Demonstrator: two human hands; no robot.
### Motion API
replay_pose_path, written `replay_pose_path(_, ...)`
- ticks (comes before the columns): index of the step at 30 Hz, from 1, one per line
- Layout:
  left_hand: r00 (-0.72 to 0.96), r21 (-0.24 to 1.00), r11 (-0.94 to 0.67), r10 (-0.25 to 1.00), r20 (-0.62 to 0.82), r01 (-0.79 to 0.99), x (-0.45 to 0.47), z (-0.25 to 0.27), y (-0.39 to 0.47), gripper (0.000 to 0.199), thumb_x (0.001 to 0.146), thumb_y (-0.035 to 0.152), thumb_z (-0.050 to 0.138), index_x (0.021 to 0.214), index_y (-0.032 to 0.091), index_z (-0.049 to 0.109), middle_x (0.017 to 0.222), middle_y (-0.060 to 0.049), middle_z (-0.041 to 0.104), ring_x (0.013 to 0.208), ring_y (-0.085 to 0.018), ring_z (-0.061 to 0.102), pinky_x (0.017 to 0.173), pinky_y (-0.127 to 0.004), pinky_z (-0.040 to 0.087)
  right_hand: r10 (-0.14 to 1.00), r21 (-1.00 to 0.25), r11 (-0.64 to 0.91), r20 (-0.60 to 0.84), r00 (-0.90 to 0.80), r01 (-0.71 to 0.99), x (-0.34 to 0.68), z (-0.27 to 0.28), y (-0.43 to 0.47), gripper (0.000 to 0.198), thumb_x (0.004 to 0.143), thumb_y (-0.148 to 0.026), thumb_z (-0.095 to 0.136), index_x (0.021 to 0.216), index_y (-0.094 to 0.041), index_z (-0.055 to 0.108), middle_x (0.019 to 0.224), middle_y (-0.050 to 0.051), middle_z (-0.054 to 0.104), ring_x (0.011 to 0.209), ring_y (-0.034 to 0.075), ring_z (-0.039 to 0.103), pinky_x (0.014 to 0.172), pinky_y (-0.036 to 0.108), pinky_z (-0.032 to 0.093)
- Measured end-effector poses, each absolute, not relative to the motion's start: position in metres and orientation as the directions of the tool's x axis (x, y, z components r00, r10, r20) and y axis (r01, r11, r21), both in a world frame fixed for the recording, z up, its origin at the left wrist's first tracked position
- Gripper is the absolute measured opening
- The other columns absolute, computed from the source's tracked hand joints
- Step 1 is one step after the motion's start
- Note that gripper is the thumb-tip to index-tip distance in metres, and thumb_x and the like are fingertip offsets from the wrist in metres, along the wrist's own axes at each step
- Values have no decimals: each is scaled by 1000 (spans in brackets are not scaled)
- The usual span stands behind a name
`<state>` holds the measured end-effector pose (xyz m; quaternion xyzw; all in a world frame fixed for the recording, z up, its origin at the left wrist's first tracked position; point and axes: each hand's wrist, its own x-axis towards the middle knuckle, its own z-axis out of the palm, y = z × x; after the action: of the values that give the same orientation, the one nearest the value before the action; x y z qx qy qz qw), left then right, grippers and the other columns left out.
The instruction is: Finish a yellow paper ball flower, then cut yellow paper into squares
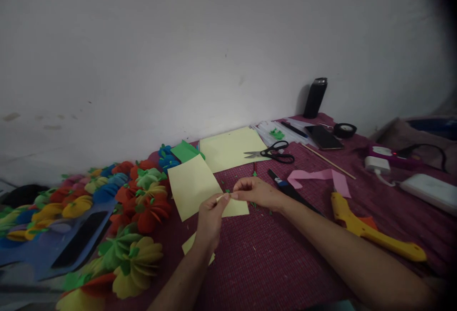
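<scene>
My left hand point(211, 218) and my right hand point(257, 193) meet over the table, thumbs and fingertips pinched together. Between them is a small piece of pale yellow paper, mostly covered by the fingers. Just below the fingertips shows a pale yellow paper piece point(237, 209); whether it lies on the cloth or belongs to the held piece I cannot tell. A larger pale yellow sheet point(191, 185) lies left of the hands, and a smaller yellow scrap point(189, 243) sits partly behind my left wrist. Black-handled scissors point(267, 152) rest open on a yellow paper stack point(228, 146).
Colourful paper pumpkins point(137, 258) crowd the left side. At right are a yellow glue gun point(374, 235), pink strip point(317, 175), black cutter point(280, 183), wooden stick point(330, 162), phone point(324, 137), tape roll point(344, 130), black bottle point(315, 99) and white power adapter point(430, 192).
</scene>
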<state>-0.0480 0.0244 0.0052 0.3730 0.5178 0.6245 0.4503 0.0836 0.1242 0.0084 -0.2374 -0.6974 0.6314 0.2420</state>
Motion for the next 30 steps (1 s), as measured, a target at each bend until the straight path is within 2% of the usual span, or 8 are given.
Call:
replay_pose_path(5, -324, 997, -56, 945, 33, -60, -45, 0, 24, 20, 74, 33, 62, 76, 15, 68, 68, -1, 63, 66, -14, 54, 63, -23, 41, 625, -992, 126, 65, -778, 17, 83, 9, 125, 27, 66, -40, 66, 68, -14, 60, 57, -5, 50, 51, 6, 41, 49, 19, 31)
replay_pose_path(12, -334, 993, -61, 942, 26, -96, -50, 6, 25, 21, 73, 34, 62, 76, 14, 68, 60, 1, 59, 56, -12, 51, 58, -23, 39, 586, -997, 67, 0, -810, 49, 95, 18, 136, 27, 68, -39, 64, 66, -13, 60, 54, -3, 53, 46, 6, 43, 46, 19, 32)
replay_pose_path(17, -397, 992, -73, 917, 27, -102, -57, 9, 25, 19, 72, 33, 63, 76, 16, 68, 60, 2, 60, 56, -12, 51, 57, -22, 38, 669, -999, 27, -10, -743, 37, 103, 25, 147, 26, 70, -40, 62, 67, -14, 58, 62, 0, 58, 51, 7, 47, 49, 20, 36)
replay_pose_path(21, -341, 997, -56, 940, 36, -50, -54, 7, 26, 19, 74, 34, 62, 71, 16, 67, 62, 2, 60, 60, -12, 51, 60, -22, 38, 662, -998, 69, 47, -748, -1, 95, 23, 137, 23, 70, -38, 62, 73, -16, 60, 62, -2, 55, 53, 7, 46, 49, 20, 34)
replay_pose_path(25, -339, 998, -48, 940, 33, -34, -49, 5, 25, 23, 73, 36, 62, 68, 14, 66, 61, 1, 59, 58, -12, 50, 58, -22, 38, 649, -986, 157, 65, -758, 50, 88, 19, 126, 21, 68, -35, 64, 64, -14, 60, 52, -5, 47, 48, 6, 37, 46, 20, 28)
replay_pose_path(30, -267, 998, 14, 963, -27, -53, -51, 10, 25, 33, 73, 44, 60, 70, 12, 67, 59, -1, 60, 55, -14, 51, 56, -24, 40, 632, -997, 59, -1, -775, 50, 91, 18, 129, 22, 66, -35, 64, 64, -14, 61, 50, -4, 50, 45, 6, 38, 45, 20, 28)
